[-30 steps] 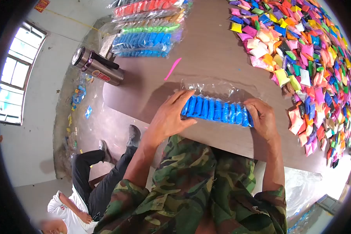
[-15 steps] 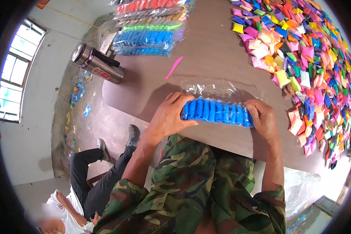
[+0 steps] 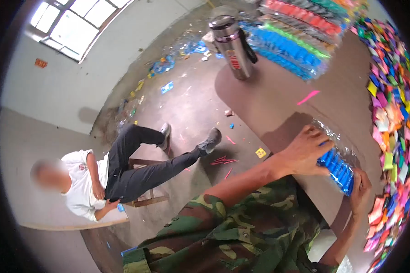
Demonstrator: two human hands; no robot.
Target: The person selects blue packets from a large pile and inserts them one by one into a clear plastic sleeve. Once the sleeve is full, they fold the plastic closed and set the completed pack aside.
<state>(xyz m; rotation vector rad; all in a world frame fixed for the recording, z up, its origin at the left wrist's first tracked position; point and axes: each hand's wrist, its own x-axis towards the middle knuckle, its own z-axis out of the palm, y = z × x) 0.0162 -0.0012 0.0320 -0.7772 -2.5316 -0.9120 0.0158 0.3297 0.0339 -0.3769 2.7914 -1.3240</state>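
Observation:
A clear plastic bag holding a row of small blue packets (image 3: 338,171) lies at the table's near edge, between my two hands. My left hand (image 3: 307,152) grips its left end, fingers curled over the top and thumb on the near side. At the other end, my right hand (image 3: 361,189) closes on the bag, with its fingers partly out of sight. Loose transparent film (image 3: 335,134) stands up along the far side of the packets. A pink strip (image 3: 309,97) lies on the brown table (image 3: 278,102) beyond my left hand.
A steel thermos (image 3: 234,52) stands near the table's rounded corner. Behind it are stacked bags of coloured packets (image 3: 289,41). A heap of loose colourful packets (image 3: 392,132) covers the right side. To the left, a person (image 3: 84,177) sits on a wooden stool (image 3: 148,200); scraps litter the floor.
My view has swung left and tilted, so the table and bag now appear farther right and the seated person shows more fully. Both hands still hold the bag of blue packets.

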